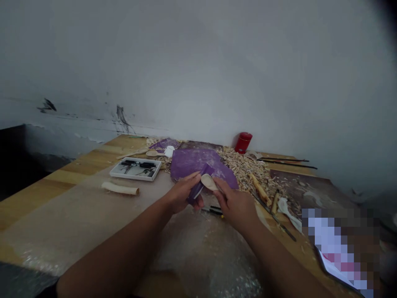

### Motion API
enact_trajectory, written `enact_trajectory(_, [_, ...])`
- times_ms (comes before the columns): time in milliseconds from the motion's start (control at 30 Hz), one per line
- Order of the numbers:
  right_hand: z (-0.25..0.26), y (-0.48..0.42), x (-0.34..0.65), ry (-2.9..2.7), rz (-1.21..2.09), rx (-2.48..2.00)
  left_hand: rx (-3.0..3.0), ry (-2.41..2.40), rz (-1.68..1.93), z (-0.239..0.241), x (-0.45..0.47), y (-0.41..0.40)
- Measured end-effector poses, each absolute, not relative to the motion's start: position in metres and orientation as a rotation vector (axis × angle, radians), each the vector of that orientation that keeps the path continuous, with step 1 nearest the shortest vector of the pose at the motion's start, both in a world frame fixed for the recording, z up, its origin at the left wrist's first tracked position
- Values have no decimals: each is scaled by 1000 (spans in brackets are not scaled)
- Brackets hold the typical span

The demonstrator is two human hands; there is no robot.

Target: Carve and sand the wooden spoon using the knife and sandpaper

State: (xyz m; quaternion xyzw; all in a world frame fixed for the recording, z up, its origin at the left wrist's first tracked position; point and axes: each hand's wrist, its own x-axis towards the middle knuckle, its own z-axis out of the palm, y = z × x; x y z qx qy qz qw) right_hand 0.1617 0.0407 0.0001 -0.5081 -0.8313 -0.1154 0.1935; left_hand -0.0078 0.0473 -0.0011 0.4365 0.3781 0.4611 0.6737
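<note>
Over the middle of the table, my left hand [183, 192] grips a folded piece of purple sandpaper [196, 189]. Close beside it, my right hand [233, 202] is closed on a pale wooden spoon [209, 182], with the bowl end pointing up and left toward the sandpaper. The right fingers hide the rest of the spoon. A larger purple sandpaper sheet [194, 162] lies flat behind both hands. Beneath the hands, a dark tool with black handles [214, 210] is partly covered.
A white tray of carving tools [135, 169] and a peeled stick [120, 189] lie left. Wood shavings [245, 167] heap behind the hands, near a red tin [243, 142]. A long file-like tool [274, 217], white cloth [289, 214] and a blurred-out phone [336, 265] are right.
</note>
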Motion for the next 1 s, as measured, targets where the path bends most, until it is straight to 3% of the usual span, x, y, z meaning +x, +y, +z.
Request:
enact_trajectory(233, [-1,32,148,-2451,-174,-1303,1007,1021,1128,-5,-8,53])
enact_trajectory(400, [6,41,154,-2269,-282,-1609,1091,1043,1053,-4,-7,52])
enact_trajectory(567, [3,35,150,-2398,-269,-1324,1070,1092,1099,-3,-9,54])
enact_trajectory(700, [3,37,150,-2238,-318,-1526,1121,1076,1054,-2,-8,52])
enact_trajectory(900, [0,36,148,-2386,-278,-1333,1100,1148,1098,-2,-9,53])
enact_trajectory(1000, [1,38,149,-2315,-261,-1513,1121,1160,1049,1,-5,50])
